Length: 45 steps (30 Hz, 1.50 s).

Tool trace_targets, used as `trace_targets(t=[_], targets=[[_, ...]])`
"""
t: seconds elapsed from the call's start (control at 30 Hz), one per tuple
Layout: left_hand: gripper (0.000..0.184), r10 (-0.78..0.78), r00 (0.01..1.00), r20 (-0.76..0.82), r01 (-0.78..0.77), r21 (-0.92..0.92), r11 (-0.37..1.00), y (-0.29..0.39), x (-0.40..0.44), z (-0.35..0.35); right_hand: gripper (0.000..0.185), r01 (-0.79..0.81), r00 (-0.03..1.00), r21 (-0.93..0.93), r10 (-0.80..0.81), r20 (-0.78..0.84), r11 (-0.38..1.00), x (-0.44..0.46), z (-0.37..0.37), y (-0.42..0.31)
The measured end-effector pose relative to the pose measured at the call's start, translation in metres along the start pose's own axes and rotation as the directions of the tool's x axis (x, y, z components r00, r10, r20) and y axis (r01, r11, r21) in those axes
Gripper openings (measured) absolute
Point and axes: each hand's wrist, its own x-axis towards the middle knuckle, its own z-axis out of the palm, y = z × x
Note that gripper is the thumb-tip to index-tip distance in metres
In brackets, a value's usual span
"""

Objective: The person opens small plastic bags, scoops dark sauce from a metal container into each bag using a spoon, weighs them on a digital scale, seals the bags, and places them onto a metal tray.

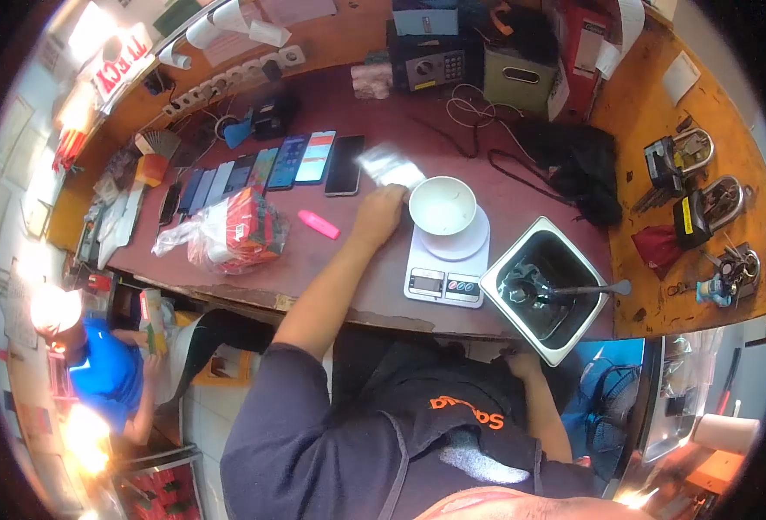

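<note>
My left hand [381,212] is over the table, its fingers closed at the lower edge of a small clear-and-white plastic bag [391,166], which looks blurred. Just right of those fingers, a white bowl [443,206] sits on the round plate of a white digital kitchen scale [446,282]. My right hand [521,362] is low by my lap, below the table edge and close to the metal container; its fingers are mostly hidden. That square metal container [543,290] holds dark liquid and a ladle-like utensil [586,289], and overhangs the front edge.
Several phones [287,160] lie in a row, with a pink highlighter [319,224] and a plastic-wrapped red package [235,230] nearer me. Behind are a small safe [430,68] and a black bag [573,169]. Padlocks [708,208] lie right. A person in blue [110,373] sits left.
</note>
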Motion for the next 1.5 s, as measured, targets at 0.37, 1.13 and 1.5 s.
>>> trace_targets(t=[0.37, 1.13, 1.5], targets=[[0.011, -0.06, 0.983, 0.176, 0.027, 0.184, 0.983, -0.007, 0.038, -0.024, 0.04, -0.021, 0.999, 0.089, 0.024, -0.034, 0.996, -0.024, -0.012, -0.02], [0.022, -0.412, 0.91, -0.036, 0.402, -0.16, 0.902, 0.006, 0.097, -0.025, 0.023, 0.631, 0.737, 0.585, -0.63, -0.245, 0.51, -0.092, -0.131, -0.226], [0.018, -0.299, 0.804, 0.514, 0.466, -0.231, 0.854, 0.018, 0.135, 0.014, 0.022, 0.552, 0.819, 0.595, -0.514, -0.255, 0.584, -0.114, -0.127, -0.212]])
